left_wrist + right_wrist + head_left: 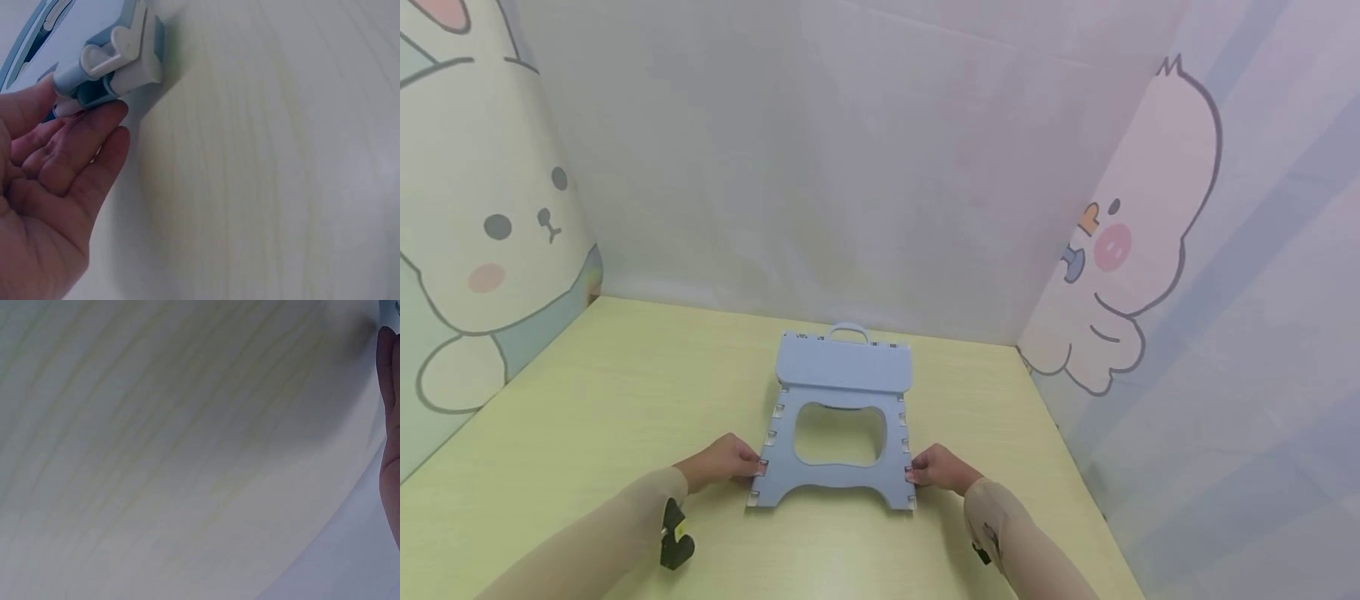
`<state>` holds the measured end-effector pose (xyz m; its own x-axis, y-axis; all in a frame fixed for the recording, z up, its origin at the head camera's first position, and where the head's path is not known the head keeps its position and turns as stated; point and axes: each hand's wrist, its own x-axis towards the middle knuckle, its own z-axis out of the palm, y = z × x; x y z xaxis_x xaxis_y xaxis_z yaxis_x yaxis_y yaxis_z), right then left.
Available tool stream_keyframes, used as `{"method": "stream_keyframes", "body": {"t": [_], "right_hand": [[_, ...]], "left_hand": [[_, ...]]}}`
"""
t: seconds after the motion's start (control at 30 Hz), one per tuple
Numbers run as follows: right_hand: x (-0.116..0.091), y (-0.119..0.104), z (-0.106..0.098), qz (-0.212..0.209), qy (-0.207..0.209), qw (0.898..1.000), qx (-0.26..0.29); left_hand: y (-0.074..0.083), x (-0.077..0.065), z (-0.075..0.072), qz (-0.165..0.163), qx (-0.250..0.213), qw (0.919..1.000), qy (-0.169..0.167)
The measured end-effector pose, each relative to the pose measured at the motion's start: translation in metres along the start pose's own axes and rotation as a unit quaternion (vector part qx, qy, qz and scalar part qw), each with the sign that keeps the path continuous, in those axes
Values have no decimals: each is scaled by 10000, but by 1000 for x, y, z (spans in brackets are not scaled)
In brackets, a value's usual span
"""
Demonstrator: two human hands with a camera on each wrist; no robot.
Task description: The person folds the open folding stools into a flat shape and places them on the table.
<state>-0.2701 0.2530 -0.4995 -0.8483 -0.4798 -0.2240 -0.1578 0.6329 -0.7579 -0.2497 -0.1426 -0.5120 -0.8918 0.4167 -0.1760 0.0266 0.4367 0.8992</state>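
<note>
A light blue folding step stool (pixel 842 365) stands in the middle of the table, its small carrying handle (pixel 848 327) at the far edge of the top. One leg panel, with a large cut-out opening, faces me. My left hand (pixel 721 461) pinches the lower left side of that panel. In the left wrist view the thumb and fingers take hold of the hinged blue and white edge (pixel 100 62). On the opposite side my right hand (pixel 946 469) holds the lower right edge. The right wrist view shows only part of that hand (pixel 390 419), its grip out of frame.
The pale yellow wood-grain table (pixel 655 375) extends to both sides. Behind it hangs a plain light curtain (pixel 850 167). A cartoon rabbit (pixel 497 225) decorates the left wall, a cartoon chick (pixel 1138 242) the right one. A black device (pixel 675 537) is strapped at the left wrist.
</note>
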Motion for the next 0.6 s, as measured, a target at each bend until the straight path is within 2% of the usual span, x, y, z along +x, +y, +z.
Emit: {"method": "stream_keyframes", "body": {"t": [0.33, 0.6], "right_hand": [[2, -2, 0, -3, 20, 9999, -140], [3, -1, 2, 18, -25, 10000, -86]], "left_hand": [[1, 0, 0, -150, 56, 9998, 111], [-6, 1, -1, -81, -36, 10000, 36]]}}
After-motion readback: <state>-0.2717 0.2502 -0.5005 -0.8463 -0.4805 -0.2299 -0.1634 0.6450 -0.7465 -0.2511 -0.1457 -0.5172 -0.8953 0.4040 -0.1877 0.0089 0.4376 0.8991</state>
